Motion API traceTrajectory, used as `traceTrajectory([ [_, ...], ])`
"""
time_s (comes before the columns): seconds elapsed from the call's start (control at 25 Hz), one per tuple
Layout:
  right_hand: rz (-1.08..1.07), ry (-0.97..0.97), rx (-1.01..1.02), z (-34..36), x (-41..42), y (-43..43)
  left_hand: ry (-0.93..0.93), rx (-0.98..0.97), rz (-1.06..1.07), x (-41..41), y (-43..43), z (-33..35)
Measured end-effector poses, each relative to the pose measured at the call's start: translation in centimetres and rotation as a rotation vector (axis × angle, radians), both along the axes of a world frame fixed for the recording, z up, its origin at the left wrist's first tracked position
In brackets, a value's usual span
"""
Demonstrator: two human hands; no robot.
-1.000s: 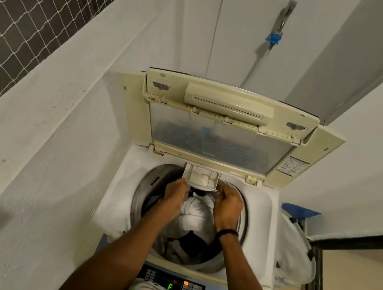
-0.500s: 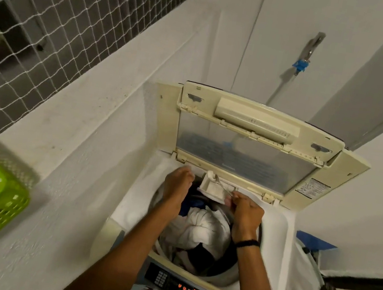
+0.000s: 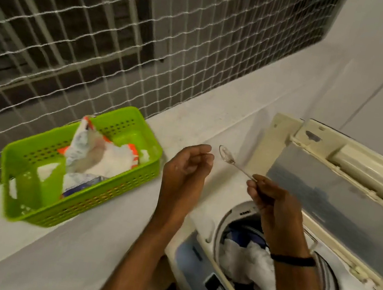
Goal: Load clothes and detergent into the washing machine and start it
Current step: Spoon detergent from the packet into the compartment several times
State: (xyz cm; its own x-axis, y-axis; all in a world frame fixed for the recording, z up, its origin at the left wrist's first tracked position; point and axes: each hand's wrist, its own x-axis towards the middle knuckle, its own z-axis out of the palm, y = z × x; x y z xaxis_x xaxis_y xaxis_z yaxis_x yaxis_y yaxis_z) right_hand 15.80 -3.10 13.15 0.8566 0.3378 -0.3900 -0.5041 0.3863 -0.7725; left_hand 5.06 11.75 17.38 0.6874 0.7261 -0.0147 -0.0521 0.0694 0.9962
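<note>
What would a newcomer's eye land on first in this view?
The bright green basket sits on the white ledge at left, with a detergent bag inside. At centre the right hand pinches a clear spoon by its handle, and the left hand beside it holds nothing. At lower right the washing machine stands with its lid raised, white and dark clothes in its drum.

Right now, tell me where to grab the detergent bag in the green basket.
Pinch the detergent bag by its crumpled top corner, from above, with the free left hand: that corner stands above the green basket rim, and the walls block its sides.
</note>
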Motion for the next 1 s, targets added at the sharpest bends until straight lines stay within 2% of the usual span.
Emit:
traceTrajectory([
  [0.2, 0.319, -0.164, -0.041, 5.6, -3.2, 7.5, -0.130, 0.163, 0.397, -7.8, 4.8, 4.7],
  [0.28, 0.418, -0.309, -0.095, 6.9, -4.5, 11.0, -0.087, 0.250, 0.558, -10.9, 7.0, 5.4],
  [0.36, 0.488, -0.538, -0.206, 7.7, -5.8, 14.2, 0.057, 0.341, 0.662, -13.5, 8.9, 5.5],
  [0.44, 0.554, -0.913, -0.522, 7.5, -6.4, 17.5, 0.315, 0.445, 0.697, -15.6, 10.6, 5.3],
  [0.52, 0.582, -1.260, -0.844, 7.4, -7.1, 20.2, 0.624, 0.538, 0.620, -16.9, 11.8, 4.8],
  [0.56, 0.588, -1.295, -0.926, 7.6, -7.4, 21.3, 0.752, 0.558, 0.548, -17.2, 12.1, 4.6],
  [0.64, 0.600, -1.256, -0.996, 7.6, -7.6, 23.2, 0.916, 0.527, 0.408, -17.2, 12.3, 4.1],
  [0.72, 0.689, -1.170, -0.965, 7.4, -7.7, 24.5, 0.989, 0.474, 0.339, -17.0, 12.1, 3.8],
  [0.88, 0.979, -0.768, -0.762, 6.9, -8.3, 25.5, 1.021, 0.449, 0.320, -17.1, 12.4, 3.5],
  [1.0, 1.016, -0.596, -0.680, 7.1, -8.5, 25.6, 1.006, 0.462, 0.314, -17.1, 12.3, 3.5],
])
